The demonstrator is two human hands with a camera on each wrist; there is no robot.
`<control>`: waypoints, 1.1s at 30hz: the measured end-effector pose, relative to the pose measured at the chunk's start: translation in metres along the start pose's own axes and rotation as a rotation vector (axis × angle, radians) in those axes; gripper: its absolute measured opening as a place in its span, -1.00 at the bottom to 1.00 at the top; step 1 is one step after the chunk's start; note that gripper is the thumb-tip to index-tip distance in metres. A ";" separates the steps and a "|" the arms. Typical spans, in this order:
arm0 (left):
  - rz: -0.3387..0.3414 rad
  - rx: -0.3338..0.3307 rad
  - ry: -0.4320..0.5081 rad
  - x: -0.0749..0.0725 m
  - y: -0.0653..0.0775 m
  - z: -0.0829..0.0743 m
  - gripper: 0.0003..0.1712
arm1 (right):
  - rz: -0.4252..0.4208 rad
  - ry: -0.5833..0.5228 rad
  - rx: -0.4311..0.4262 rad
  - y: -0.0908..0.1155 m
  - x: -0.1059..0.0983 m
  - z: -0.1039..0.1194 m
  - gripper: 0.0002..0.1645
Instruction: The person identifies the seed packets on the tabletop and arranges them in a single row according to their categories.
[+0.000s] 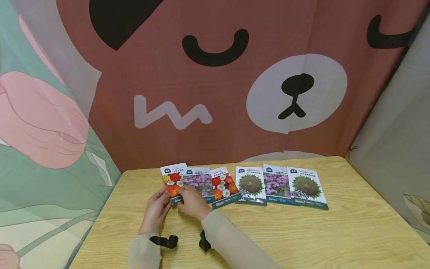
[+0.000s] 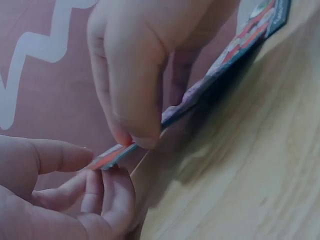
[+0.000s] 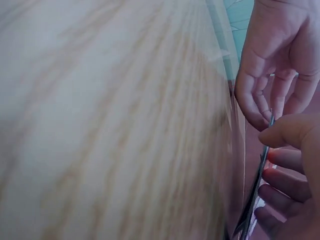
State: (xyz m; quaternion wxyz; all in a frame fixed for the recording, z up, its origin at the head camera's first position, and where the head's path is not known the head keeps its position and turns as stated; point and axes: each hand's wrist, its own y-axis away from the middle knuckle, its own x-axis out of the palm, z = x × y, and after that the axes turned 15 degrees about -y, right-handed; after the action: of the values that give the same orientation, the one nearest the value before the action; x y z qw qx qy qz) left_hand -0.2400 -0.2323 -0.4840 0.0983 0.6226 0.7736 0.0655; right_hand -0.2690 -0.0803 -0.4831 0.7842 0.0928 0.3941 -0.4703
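A seed packet with red, orange and white flowers (image 1: 174, 176) is at the left end of a row of packets. My left hand (image 1: 157, 207) pinches its left edge between thumb and fingers. From the right, my right hand (image 1: 193, 203) grips the same packet near its lower part, thumb on one face and fingers on the other in the right wrist view. A purple-flower seed packet (image 1: 199, 182) overlaps it on the right, partly hidden by my right hand. In the left wrist view, the held packet (image 2: 107, 157) shows nearly edge-on between both hands.
Rightward in the row are another red-flower packet (image 1: 223, 186), a sunflower-head packet (image 1: 251, 185), a second purple-flower packet (image 1: 276, 183) and a second sunflower-head packet (image 1: 307, 186). They lie on a wooden table (image 1: 302, 239). A printed cloth (image 1: 228, 145) hangs behind.
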 end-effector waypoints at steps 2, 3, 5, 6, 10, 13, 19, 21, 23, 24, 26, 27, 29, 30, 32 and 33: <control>-0.006 0.018 0.014 0.001 0.000 0.002 -0.38 | -0.008 -0.013 -0.009 0.001 0.000 0.000 -0.49; -0.012 0.027 0.023 0.002 0.000 0.002 -0.38 | -0.012 -0.015 -0.016 0.002 -0.001 0.000 -0.48; -0.033 0.039 0.028 0.002 0.001 0.002 -0.39 | -0.024 -0.035 -0.030 0.004 -0.001 -0.002 -0.47; -0.044 0.044 0.025 0.002 0.001 0.001 -0.40 | -0.031 -0.041 -0.037 0.004 -0.002 -0.002 -0.46; -0.076 0.075 -0.011 0.000 0.004 -0.005 -0.42 | -0.044 -0.089 -0.035 0.006 -0.002 -0.005 -0.47; -0.106 0.091 -0.041 -0.004 0.007 -0.013 -0.41 | -0.049 -0.132 -0.012 0.006 -0.002 -0.008 -0.51; -0.178 0.090 -0.069 -0.014 0.017 -0.030 -0.44 | -0.076 -0.314 0.057 0.007 -0.007 -0.012 -0.57; -0.182 0.087 -0.072 -0.017 0.019 -0.035 -0.44 | -0.099 -0.379 0.070 0.006 -0.010 -0.012 -0.58; -0.176 0.082 -0.078 -0.019 0.021 -0.039 -0.44 | -0.133 -0.446 0.083 0.006 -0.013 -0.011 -0.58; -0.170 0.079 -0.078 -0.020 0.022 -0.041 -0.44 | -0.150 -0.485 0.097 0.006 -0.015 -0.010 -0.58; -0.153 0.077 -0.089 -0.020 0.023 -0.044 -0.45 | -0.185 -0.595 0.127 0.005 -0.019 -0.009 -0.57; -0.144 0.077 -0.096 -0.020 0.024 -0.046 -0.45 | -0.209 -0.648 0.136 0.004 -0.020 -0.009 -0.56; -0.118 0.078 -0.112 -0.021 0.026 -0.049 -0.45 | -0.241 -0.754 0.172 0.004 -0.025 -0.007 -0.54; -0.105 0.082 -0.119 -0.021 0.027 -0.052 -0.45 | -0.258 -0.798 0.183 0.004 -0.027 -0.006 -0.53; -0.071 0.092 -0.142 -0.021 0.029 -0.055 -0.45 | -0.293 -0.878 0.200 0.003 -0.031 -0.005 -0.50; -0.053 0.102 -0.152 -0.022 0.030 -0.056 -0.44 | -0.310 -0.908 0.209 0.003 -0.034 -0.004 -0.49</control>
State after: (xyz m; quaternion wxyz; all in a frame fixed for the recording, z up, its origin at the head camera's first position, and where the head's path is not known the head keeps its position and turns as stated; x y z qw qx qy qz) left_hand -0.2200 -0.2459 -0.4210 0.1262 0.6094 0.7824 -0.0240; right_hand -0.2773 -0.0543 -0.4625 0.7840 -0.1034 -0.0279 -0.6115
